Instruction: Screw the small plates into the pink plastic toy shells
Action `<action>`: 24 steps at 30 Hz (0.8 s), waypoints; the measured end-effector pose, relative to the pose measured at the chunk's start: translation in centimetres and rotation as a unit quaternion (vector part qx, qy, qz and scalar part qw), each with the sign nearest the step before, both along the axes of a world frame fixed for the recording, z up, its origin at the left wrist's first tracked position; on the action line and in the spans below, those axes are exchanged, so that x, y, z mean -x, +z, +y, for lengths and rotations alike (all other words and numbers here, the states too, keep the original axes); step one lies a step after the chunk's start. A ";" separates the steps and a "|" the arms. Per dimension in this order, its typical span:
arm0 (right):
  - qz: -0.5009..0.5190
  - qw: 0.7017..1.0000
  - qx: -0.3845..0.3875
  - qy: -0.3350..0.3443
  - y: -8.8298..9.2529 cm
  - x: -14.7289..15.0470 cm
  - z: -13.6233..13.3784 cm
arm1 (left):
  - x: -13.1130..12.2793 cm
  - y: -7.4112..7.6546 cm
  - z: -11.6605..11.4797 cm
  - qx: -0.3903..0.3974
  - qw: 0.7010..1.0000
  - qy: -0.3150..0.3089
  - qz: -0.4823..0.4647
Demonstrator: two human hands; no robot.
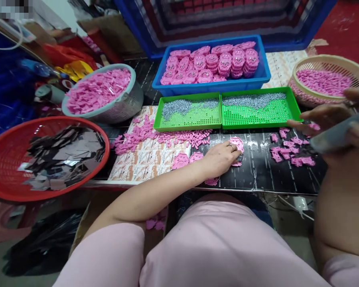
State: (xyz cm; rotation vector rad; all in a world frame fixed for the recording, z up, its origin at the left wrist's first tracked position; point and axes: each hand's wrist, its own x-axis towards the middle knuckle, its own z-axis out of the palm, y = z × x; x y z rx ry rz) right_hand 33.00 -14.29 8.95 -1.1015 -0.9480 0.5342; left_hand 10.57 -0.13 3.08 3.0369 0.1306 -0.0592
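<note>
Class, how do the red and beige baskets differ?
The red basket holds dark and grey flat pieces; the beige basket holds small pink pieces. The red basket stands at the picture's left, the beige basket at its right. Both have openwork walls.

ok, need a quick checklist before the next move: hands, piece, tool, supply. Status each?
1. Left hand on the pink piece: ok, resting on it and covering part.
2. Grey tool held: ok, in the right hand.
3. Tool at the piece: not ok, it is well off to the right.
4. Metal bits in both trays: ok, left green tray and right green tray both hold some.
5. Tool clear of the loose pink parts: cannot tell, its near end overlaps that area in view.
6. Fit under the left hand: cannot tell, hidden.
</note>
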 end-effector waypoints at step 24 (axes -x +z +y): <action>-0.040 0.996 0.021 -0.078 -1.0 3.2 0.8 | 1.0 -0.7 0.4 0.084 0.995 0.039 -0.048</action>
